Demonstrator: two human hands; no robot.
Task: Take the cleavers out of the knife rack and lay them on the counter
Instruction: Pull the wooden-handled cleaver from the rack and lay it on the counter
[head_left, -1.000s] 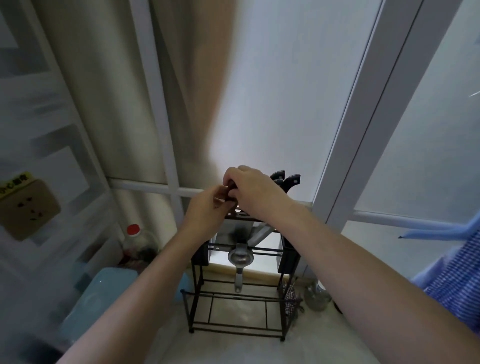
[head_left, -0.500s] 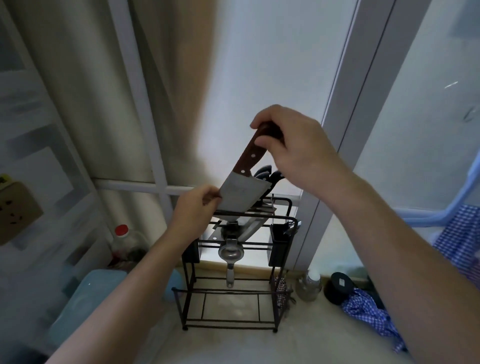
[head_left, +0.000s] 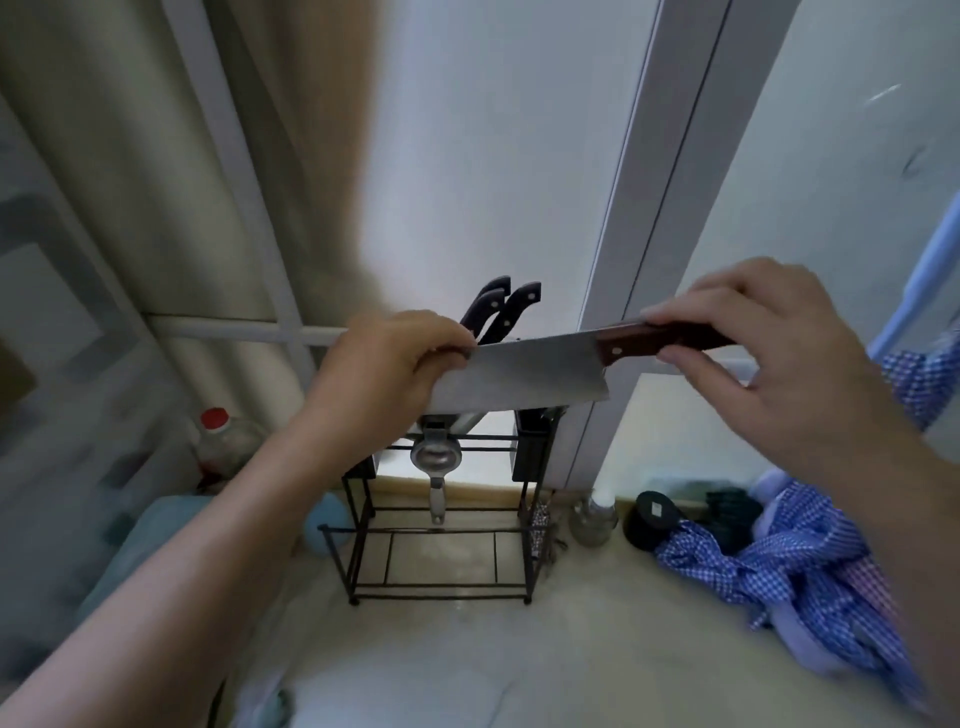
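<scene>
A cleaver (head_left: 524, 375) with a broad steel blade and a reddish-brown wooden handle is held level in the air in front of the black wire knife rack (head_left: 441, 540). My right hand (head_left: 763, 353) grips its handle. My left hand (head_left: 395, 364) pinches the far end of the blade. Dark knife handles (head_left: 501, 312) still stick up out of the rack behind the blade. A metal utensil hangs from the rack's middle bar.
The rack stands on a pale counter (head_left: 467, 654) against a window frame. A red-capped bottle (head_left: 223, 441) and a teal container (head_left: 156, 540) are at the left. A glass jar (head_left: 595, 519), a black lid (head_left: 654, 519) and blue checked cloth (head_left: 789, 571) lie at the right.
The cleaver came up out of the rack with my right hand, then was swung from upright to level. My left hand moved from the rack to the blade's end.
</scene>
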